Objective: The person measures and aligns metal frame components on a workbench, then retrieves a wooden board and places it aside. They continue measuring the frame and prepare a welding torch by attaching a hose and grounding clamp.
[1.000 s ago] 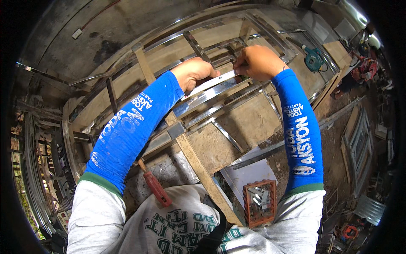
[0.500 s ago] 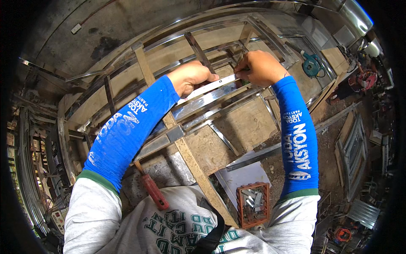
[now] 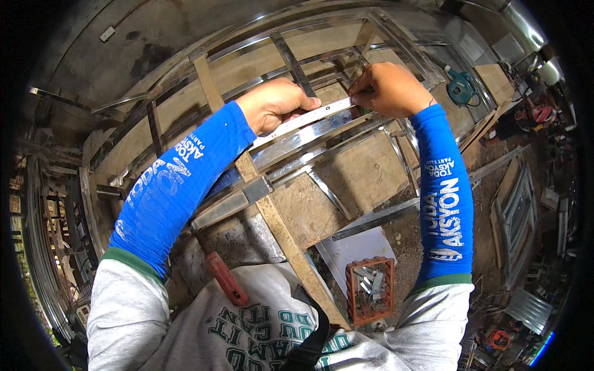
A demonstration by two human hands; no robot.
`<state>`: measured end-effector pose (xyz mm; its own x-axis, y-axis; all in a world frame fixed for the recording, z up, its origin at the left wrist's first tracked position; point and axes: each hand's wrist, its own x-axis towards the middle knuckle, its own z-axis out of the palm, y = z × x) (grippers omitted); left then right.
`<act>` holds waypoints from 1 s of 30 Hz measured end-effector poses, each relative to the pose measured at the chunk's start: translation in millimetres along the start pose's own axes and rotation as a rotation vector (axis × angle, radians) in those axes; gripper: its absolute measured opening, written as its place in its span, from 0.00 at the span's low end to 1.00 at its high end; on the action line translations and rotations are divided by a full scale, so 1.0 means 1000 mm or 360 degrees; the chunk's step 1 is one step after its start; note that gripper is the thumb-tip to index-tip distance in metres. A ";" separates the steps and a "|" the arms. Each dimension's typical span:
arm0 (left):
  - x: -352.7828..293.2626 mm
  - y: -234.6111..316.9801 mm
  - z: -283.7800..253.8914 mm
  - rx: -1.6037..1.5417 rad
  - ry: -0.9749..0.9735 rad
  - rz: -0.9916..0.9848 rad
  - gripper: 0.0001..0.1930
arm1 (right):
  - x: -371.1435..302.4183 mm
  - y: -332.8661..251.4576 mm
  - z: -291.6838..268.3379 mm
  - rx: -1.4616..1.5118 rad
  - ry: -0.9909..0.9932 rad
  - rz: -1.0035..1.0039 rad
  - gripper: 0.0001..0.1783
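A narrow white measuring tape with small dark and red marks stretches between my hands, slanting up to the right. My left hand has its fingers curled and its thumb pressed over the tape. At the tape's right end, my right hand pinches it between thumb and fingers. Just below the tape runs a shiny metal bar, part of a metal frame. A wooden beam crosses beneath, with a grey metal tube end resting on it. The tape's left end is hidden behind my left hand.
Close to my body lies a tool with a red handle. An orange-brown crate of small metal pieces stands at the lower right. A teal power tool lies at the far right. More metal frames lean beyond my right arm.
The view has shifted slightly. Both hands sit a little higher in the picture, the right one also further right, and slightly more of the tape shows between them. Both grips stay closed.
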<state>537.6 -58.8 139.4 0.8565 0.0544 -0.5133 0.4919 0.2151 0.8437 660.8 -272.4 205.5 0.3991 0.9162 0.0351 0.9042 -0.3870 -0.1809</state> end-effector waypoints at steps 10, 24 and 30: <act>0.001 0.003 0.000 0.0132 -0.0012 -0.0012 0.07 | 0.002 0.001 0.002 -0.0027 0.0017 -0.0031 0.12; 0.000 0.000 0.002 0.0096 0.0003 0.0004 0.07 | 0.005 -0.003 0.000 -0.0029 -0.0006 -0.0005 0.10; 0.002 -0.001 0.000 0.0127 -0.0003 0.0016 0.07 | 0.006 -0.003 0.001 -0.0041 -0.0019 -0.0012 0.11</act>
<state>538.6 -59.1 137.7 0.8618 0.0546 -0.5043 0.4939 0.1359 0.8588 660.5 -265.9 205.8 0.3904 0.9203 0.0248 0.9109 -0.3823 -0.1554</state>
